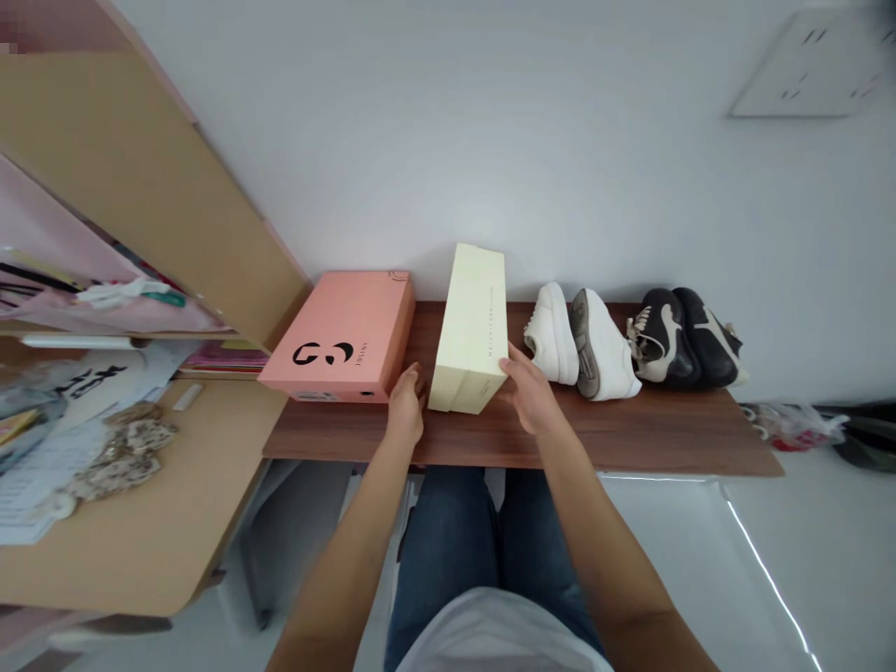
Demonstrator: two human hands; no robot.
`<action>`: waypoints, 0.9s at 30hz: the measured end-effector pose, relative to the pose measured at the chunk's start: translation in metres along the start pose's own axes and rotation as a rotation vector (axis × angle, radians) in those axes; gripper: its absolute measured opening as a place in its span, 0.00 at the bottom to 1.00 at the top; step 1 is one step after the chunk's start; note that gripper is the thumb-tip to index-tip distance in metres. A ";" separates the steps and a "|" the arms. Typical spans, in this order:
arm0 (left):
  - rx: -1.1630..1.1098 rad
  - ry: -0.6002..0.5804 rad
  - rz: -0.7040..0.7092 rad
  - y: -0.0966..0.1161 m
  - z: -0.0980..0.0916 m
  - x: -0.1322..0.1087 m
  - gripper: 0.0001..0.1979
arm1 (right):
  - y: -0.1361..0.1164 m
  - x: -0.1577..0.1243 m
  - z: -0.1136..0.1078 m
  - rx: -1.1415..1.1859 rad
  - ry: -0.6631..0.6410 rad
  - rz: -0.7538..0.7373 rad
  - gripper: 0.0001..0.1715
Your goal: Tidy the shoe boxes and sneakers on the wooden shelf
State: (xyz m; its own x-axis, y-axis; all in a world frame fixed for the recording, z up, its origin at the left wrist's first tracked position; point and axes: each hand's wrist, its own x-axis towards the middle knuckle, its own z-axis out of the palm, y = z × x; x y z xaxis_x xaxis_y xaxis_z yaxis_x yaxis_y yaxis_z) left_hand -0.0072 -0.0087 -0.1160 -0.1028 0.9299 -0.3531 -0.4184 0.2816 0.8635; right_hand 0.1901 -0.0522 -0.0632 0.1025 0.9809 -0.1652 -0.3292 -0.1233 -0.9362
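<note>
A cream shoebox [476, 317] stands narrow on the brown wooden board in front of me, its lid on. My right hand [528, 385] grips its right side near the front corner, thumb on the edge and the other fingers partly hidden. On the other side, my left hand [407, 406] is in the gap between the cream box and a pink shoebox [343, 331], fingers loosely apart and holding nothing. The pink box lies flat with its lid on, dark lettering on top. Just right of my right hand is a pair of white sneakers [553, 336], one turned on its side.
Black-and-white shoes [668, 341] sit toward the right end of the wooden board [658, 439]. To the left is a desk [210, 467] with papers and a patterned scrunchie [126, 453]. A wall [392, 140] rises behind the board. A plastic bag [798, 425] lies beyond its right end.
</note>
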 end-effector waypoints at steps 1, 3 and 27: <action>-0.020 0.021 -0.022 -0.003 0.000 0.002 0.17 | 0.000 -0.001 -0.004 0.014 0.000 -0.001 0.40; -0.069 0.037 -0.082 -0.007 0.002 0.006 0.14 | -0.001 -0.003 -0.010 0.031 0.023 -0.008 0.42; -0.224 0.064 -0.012 0.012 0.022 -0.023 0.13 | 0.014 -0.010 -0.038 -0.130 0.107 -0.084 0.35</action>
State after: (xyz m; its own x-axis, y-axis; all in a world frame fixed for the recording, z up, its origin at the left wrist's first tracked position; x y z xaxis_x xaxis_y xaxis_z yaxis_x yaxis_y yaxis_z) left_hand 0.0097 -0.0220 -0.0894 -0.1506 0.9081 -0.3908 -0.6094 0.2261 0.7600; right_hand 0.2202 -0.0694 -0.0860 0.2264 0.9678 -0.1103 -0.1919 -0.0668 -0.9791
